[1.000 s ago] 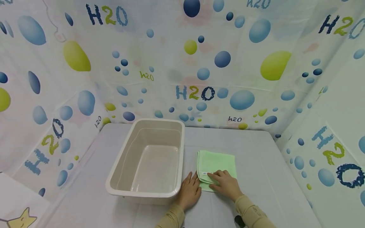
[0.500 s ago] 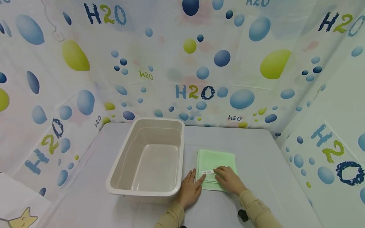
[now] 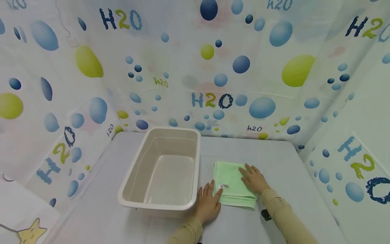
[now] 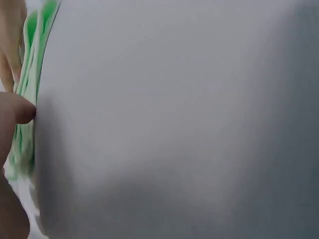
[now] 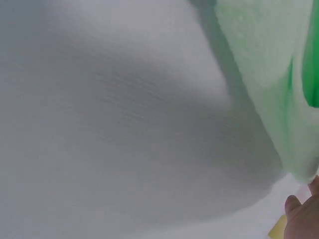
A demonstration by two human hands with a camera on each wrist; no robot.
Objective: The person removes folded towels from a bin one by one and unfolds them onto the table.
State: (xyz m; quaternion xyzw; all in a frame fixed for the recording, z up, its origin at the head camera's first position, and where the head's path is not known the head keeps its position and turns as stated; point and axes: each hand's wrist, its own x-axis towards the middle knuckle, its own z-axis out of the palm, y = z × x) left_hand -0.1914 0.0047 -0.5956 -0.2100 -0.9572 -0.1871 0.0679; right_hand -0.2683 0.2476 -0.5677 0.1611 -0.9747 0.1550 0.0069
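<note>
A light green cloth [image 3: 230, 174], folded flat into a layered square, lies on the table with a small white label [image 3: 224, 186] near its left edge. My left hand [image 3: 208, 203] rests on the table at the cloth's lower left corner, fingers spread, thumb tip by the label. On the cloth's right side lies my right hand [image 3: 255, 179], its fingers extended over the top layer. In the left wrist view, the thumb [image 4: 20, 108] touches the stacked folds [image 4: 31, 74]. The right wrist view shows the cloth's folded edge [image 5: 264, 55] with part of my right hand [image 5: 302, 219] below.
A deep beige plastic basin [image 3: 197, 162] stands left of the cloth, close beside my left hand. The white-covered table [image 3: 271, 152] meets a printed curtain [image 3: 182, 64] at the back and sides.
My right hand has moved from the label area to the cloth's right edge. My left thumb moved up onto the cloth near the label, and the left hand otherwise stays in place.
</note>
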